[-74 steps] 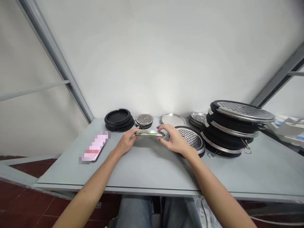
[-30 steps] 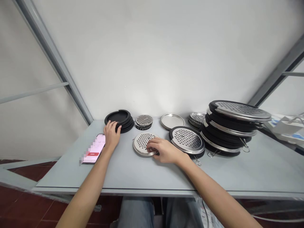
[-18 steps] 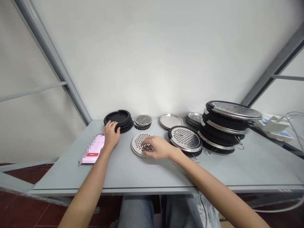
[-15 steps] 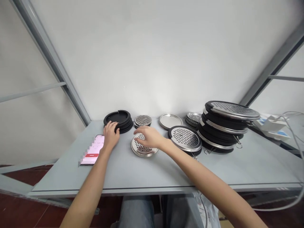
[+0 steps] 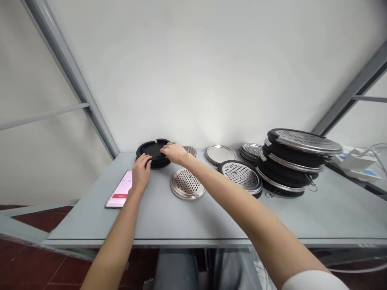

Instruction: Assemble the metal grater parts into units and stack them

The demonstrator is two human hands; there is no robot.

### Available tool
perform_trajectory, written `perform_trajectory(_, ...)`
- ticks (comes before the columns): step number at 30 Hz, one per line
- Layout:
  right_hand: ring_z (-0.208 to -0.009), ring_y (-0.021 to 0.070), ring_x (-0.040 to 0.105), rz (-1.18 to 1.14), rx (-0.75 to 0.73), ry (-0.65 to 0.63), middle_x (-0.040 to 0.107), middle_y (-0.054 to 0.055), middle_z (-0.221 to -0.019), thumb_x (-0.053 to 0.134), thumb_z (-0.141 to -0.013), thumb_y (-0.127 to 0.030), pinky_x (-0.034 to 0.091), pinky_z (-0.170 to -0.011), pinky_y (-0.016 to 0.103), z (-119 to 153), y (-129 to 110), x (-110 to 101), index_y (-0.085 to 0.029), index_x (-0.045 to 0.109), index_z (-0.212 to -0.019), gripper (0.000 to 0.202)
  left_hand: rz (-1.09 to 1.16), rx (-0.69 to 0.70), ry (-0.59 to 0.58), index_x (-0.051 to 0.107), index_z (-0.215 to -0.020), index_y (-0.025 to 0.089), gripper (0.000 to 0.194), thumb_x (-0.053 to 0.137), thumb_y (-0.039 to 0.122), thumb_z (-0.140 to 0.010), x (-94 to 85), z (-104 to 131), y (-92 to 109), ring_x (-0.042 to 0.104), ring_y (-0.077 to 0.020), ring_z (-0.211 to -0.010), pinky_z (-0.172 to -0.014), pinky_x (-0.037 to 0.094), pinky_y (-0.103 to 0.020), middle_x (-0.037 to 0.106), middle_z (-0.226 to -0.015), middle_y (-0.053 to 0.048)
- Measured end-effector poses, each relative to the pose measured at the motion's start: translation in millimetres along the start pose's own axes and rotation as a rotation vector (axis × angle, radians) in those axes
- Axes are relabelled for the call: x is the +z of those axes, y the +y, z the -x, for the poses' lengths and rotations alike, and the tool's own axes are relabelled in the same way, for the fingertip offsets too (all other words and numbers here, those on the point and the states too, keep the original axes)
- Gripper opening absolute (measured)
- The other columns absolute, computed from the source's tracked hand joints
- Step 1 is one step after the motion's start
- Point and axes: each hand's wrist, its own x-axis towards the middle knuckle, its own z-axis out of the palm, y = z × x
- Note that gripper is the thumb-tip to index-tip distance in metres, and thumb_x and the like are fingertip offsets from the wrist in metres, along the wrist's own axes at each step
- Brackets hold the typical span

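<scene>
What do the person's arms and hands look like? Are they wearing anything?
Both forearms are bare, and the left hand and right hand have no gloves, rings or watch. A white sleeve shows at the right upper arm. Blue jeans show below the table.

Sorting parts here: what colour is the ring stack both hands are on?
Black, best seen in the head view: round black rubber ring stack.

bare table front (image 5: 187,223), tall lid stack (image 5: 298,161) right

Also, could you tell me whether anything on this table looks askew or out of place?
Yes: the tall stack of black-rimmed perforated lids at the right sits unevenly, its top lid tilted and shifted rightward. A phone lies beside the left hand.
</scene>
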Motion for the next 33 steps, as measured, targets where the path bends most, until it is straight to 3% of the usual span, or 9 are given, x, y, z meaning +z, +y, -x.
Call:
perform_trajectory(5,-0.11,0.023,0.057,0.019,-0.019,0.062,0.067,0.012,-0.112,0.052,-0.094,-0.012,0.042,-0.089,0.034,24,24,-14,-0.013,0.063,-0.11,0.02,0.003,-0.001,0.035,0.071,-0.1,0.015,0.028,0.047,0.027,-0.092,-0.7,0,2,0.06,-0.0288,-0.118,-0.104,0.045,-0.047,0.071,-0.112,-0.013)
perform_trajectory(10,-0.109,0.024,0.056,-0.032,-0.012,0.198,0.066,0.012,-0.114,0.051,-0.095,-0.015,0.043,-0.09,0.036,68,40,-31,-0.013,0.062,-0.117,0.025,-0.037,0.035,0.079,0.07,-0.099,0.014,0.027,0.051,0.031,-0.091,-0.5,-2,13,0.059,-0.0317,-0.119,-0.103,0.045,-0.05,0.071,-0.108,-0.014)
perform_trajectory(13,-0.105,0.0241,0.055,-0.075,0.014,0.343,0.066,0.012,-0.112,0.05,-0.096,-0.018,0.044,-0.089,0.038,102,36,-34,-0.015,0.06,-0.121,0.027,-0.022,0.108,0.101,0.07,-0.096,0.016,0.023,0.055,0.033,-0.091,-2.2,-3,35,0.058,-0.0313,-0.12,-0.104,0.043,-0.051,0.072,-0.103,-0.012)
perform_trajectory(15,-0.103,0.0237,0.055,-0.087,0.024,0.404,0.065,0.012,-0.111,0.048,-0.097,-0.019,0.045,-0.087,0.039,123,28,-34,-0.016,0.06,-0.121,0.027,0.024,0.174,0.132,0.067,-0.105,0.017,0.024,0.056,0.033,-0.091,-4.1,0,54,0.06,-0.0289,-0.117,-0.103,0.045,-0.048,0.071,-0.105,-0.011)
perform_trajectory(19,-0.103,0.0243,0.053,-0.063,0.087,0.39,0.063,0.013,-0.112,0.048,-0.094,-0.01,0.045,-0.087,0.04,149,3,-30,-0.015,0.058,-0.126,0.034,0.111,0.333,0.168,0.055,-0.129,0.017,0.049,0.068,0.034,-0.085,-6.2,10,93,0.059,-0.0285,-0.116,-0.101,0.047,-0.045,0.064,-0.122,-0.015)
perform_trajectory(22,-0.103,0.0251,0.052,-0.064,0.127,0.338,0.063,0.014,-0.111,0.048,-0.09,-0.004,0.046,-0.087,0.04,156,-19,-24,-0.013,0.056,-0.128,0.04,0.174,0.454,0.047,0.053,-0.132,0.02,0.054,0.073,0.033,-0.083,-4.4,17,108,0.06,-0.0278,-0.116,-0.1,0.049,-0.045,0.064,-0.123,-0.013)
perform_trajectory(26,-0.099,0.0244,0.054,-0.125,0.105,0.272,0.063,0.014,-0.107,0.05,-0.093,-0.011,0.048,-0.086,0.04,156,-39,-11,-0.012,0.055,-0.13,0.037,0.281,0.514,-0.139,0.062,-0.124,0.022,0.037,0.068,0.026,-0.088,-0.7,21,105,0.069,-0.0219,-0.094,-0.087,0.055,-0.038,0.073,-0.104,-0.008)
perform_trajectory(30,-0.103,0.0241,0.056,-0.275,0.11,0.301,0.063,0.014,-0.113,0.053,-0.095,-0.02,0.049,-0.091,0.042,160,-37,1,-0.013,0.054,-0.131,0.037,0.388,0.392,-0.28,0.068,-0.116,0.022,0.028,0.067,0.029,-0.089,-0.6,22,97,0.071,-0.0211,-0.092,-0.084,0.058,-0.035,0.075,-0.105,-0.007)
perform_trajectory(33,-0.116,0.0278,0.053,-0.356,0.142,0.315,0.058,0.017,-0.127,0.067,-0.086,-0.027,0.047,-0.1,0.047,168,-25,5,-0.012,0.051,-0.134,0.052,0.452,0.259,-0.339,0.074,-0.105,0.022,0.024,0.07,0.034,-0.086,-2.5,22,97,0.072,-0.0217,-0.089,-0.083,0.059,-0.034,0.076,-0.101,-0.006)
